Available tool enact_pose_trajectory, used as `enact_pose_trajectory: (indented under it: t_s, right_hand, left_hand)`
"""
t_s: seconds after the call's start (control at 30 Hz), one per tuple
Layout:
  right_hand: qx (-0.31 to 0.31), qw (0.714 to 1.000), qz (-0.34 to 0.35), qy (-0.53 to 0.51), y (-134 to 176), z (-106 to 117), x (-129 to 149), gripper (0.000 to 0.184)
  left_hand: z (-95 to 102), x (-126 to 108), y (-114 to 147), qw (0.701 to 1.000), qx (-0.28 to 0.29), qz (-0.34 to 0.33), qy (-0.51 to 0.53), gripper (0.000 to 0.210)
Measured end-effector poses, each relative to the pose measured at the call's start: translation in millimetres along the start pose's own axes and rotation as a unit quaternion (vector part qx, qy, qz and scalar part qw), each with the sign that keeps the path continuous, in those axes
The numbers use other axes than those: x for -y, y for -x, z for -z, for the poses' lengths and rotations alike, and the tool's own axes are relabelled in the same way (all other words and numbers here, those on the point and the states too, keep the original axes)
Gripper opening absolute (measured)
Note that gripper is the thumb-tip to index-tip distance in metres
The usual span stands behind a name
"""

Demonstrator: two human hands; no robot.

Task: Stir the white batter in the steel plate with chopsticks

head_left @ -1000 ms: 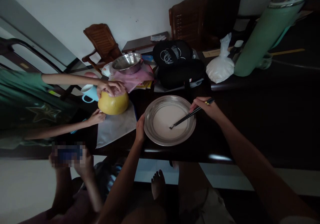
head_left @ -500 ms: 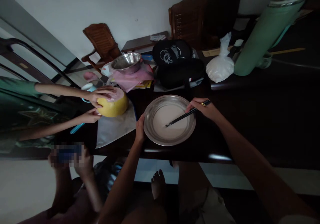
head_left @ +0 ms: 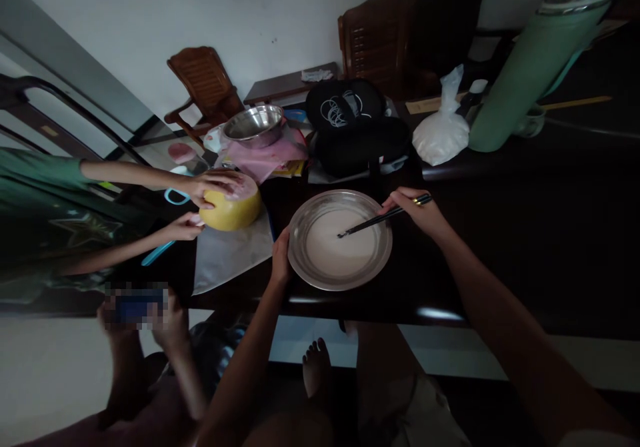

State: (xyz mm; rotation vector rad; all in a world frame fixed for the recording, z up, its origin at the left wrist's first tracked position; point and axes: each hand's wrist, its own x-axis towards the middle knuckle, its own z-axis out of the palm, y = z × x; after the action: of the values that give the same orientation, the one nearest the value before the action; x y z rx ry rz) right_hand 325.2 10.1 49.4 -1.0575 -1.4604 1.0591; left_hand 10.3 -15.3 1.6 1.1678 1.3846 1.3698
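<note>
A wide metal bowl (head_left: 299, 260) stands on the dark table in front of me, holding a pale, milky mixture (head_left: 330, 250). My left hand (head_left: 281, 257) grips the bowl's left rim, thumb up along the side. In my right hand (head_left: 413, 210), above the right rim, is a pair of black chopsticks (head_left: 373, 221) with gold bands near the top. Their tips dip into the mixture around the middle of the bowl. The fingers of my right hand are closed around the chopsticks.
On the left a person's hands (head_left: 215, 187) hold a large yellow fruit (head_left: 233, 212) over a silvery bag (head_left: 225, 260). Another person holds a blurred-out device (head_left: 137, 306) below. Farther back are a second metal bowl (head_left: 255, 126), a black case (head_left: 360, 144), a tied powder bag (head_left: 440, 137) and a green flask (head_left: 530, 77).
My right hand and the chopsticks have shifted slightly right and upward, the tips moving through the mixture. The other person's hands and the yellow fruit have moved slightly right.
</note>
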Motion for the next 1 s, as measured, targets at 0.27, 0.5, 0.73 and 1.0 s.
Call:
enact_pose_trajectory:
  t_s: [0.27,0.5,0.73,1.0]
  right_hand:
    - [0.077,0.997,0.007,0.017,0.8,-3.0,-0.9,0.039]
    - [0.044,0.999,-0.004,-0.008,1.2,0.2,0.8,0.041]
    - [0.01,1.0,-0.004,0.007,0.5,0.4,1.3,0.039]
    - [0.059,0.998,0.001,0.024,2.4,-3.7,4.2,0.04]
  left_hand:
    - [-1.3,0.5,-0.3,1.0,-0.012,0.006,0.001,0.048]
    - [-3.5,-7.0,2.3,1.0,-0.014,0.011,-0.001,0.042]
    - [-1.7,-3.8,0.6,1.0,-0.007,-0.015,-0.026,0.045]
    - [-3.8,-2.6,1.4,1.0,-0.012,0.009,0.01,0.045]
